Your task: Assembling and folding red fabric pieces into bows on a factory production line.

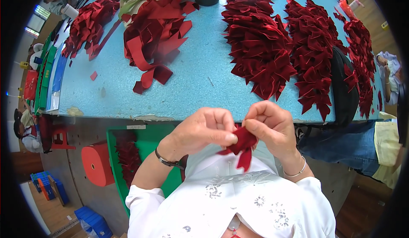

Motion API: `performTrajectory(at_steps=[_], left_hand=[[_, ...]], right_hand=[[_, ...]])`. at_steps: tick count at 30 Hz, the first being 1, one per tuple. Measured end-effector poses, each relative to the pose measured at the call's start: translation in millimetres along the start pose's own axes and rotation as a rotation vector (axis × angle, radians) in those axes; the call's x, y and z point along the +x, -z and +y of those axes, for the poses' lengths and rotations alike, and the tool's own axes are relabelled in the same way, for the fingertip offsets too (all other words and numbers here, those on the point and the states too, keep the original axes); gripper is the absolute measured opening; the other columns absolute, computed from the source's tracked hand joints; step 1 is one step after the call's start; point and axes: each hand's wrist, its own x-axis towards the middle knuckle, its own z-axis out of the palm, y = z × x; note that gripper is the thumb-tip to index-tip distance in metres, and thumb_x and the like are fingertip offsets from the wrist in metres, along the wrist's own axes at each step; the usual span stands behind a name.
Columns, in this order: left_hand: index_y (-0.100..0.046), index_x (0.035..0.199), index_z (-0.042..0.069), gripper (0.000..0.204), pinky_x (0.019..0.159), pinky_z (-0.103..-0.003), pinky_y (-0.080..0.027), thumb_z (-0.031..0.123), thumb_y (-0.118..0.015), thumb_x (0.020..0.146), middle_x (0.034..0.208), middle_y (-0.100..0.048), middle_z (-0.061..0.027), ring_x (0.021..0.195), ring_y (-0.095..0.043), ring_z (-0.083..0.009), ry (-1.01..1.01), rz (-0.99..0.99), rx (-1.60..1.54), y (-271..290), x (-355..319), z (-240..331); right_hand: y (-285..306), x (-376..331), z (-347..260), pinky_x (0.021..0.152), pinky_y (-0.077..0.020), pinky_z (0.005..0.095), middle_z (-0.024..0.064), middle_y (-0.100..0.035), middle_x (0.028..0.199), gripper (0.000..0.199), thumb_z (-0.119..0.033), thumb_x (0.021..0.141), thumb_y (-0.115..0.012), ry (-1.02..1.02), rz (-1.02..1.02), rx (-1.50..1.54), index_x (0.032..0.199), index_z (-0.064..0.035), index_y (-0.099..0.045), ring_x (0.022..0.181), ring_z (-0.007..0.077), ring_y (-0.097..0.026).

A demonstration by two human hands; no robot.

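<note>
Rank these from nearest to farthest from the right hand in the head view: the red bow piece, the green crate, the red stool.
From the right hand:
1. Red bow piece: pinched between both hands.
2. Green crate: lower left, under the table edge.
3. Red stool: farther left, on the floor.

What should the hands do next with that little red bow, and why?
Probably pinch the middle tighter with the left hand while the right hand pulls the loop snug. Both hands hold the red ribbon piece by its middle above the lap, and its tail hangs loose, so it looks unfinished.
</note>
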Motion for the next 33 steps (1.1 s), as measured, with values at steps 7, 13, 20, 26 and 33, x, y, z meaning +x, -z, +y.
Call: performTrajectory(at_steps=[7,13,20,26,33], left_hand=[[-0.055,0.076,0.004,0.01,0.057,-0.024,-0.037,0.005,-0.064,0.08,0.074,-0.057,-0.0041,0.063,-0.047,-0.0097,-0.2,0.134,-0.115,-6,-2,-4],[-0.055,0.077,0.003,0.01,0.055,-0.025,-0.037,0.004,-0.064,0.08,0.075,-0.058,-0.0058,0.061,-0.047,-0.0105,-0.191,0.138,-0.153,-19,-4,-4],[-0.055,0.078,0.003,0.011,0.056,-0.024,-0.039,0.005,-0.065,0.081,0.078,-0.059,-0.0067,0.062,-0.049,-0.0104,-0.18,0.151,-0.124,-26,-5,-5],[-0.05,0.083,0.003,0.016,0.061,-0.022,-0.046,-0.002,-0.065,0.078,0.087,-0.058,-0.0087,0.076,-0.057,-0.0122,-0.246,0.159,-0.081,-22,-3,-6],[-0.052,0.089,0.001,0.02,0.069,-0.022,-0.045,-0.003,-0.067,0.076,0.089,-0.058,-0.0084,0.084,-0.055,-0.0129,-0.437,0.102,0.255,-17,0,-7]], right_hand=[[10,-5,-10,0.058,-0.0467,0.019,0.0123,-0.06,0.089,0.016,0.001,0.077,-0.067,0.399,0.124,-0.391,0.09,0.0026,-0.058,0.063,0.0093,-0.057],[4,-7,-19,0.06,-0.0492,0.026,0.0124,-0.06,0.089,0.031,0.004,0.062,-0.073,0.679,-0.028,-0.761,0.09,0.0005,-0.059,0.068,0.0167,-0.059],[8,-5,-26,0.061,-0.0496,0.0283,0.0116,-0.06,0.085,0.033,0.01,0.057,-0.068,0.893,-0.112,-1.003,0.088,-0.0002,-0.059,0.068,0.0212,-0.06],[4,-8,-15,0.061,-0.0495,0.0284,0.0121,-0.062,0.081,0.029,0.013,0.059,-0.062,0.782,-0.092,-0.765,0.084,0.0001,-0.06,0.071,0.021,-0.061],[9,-6,-4,0.059,-0.0493,0.0273,0.0129,-0.062,0.081,0.029,0.013,0.059,-0.059,0.685,-0.075,-0.627,0.085,0.0006,-0.06,0.068,0.0207,-0.061]])
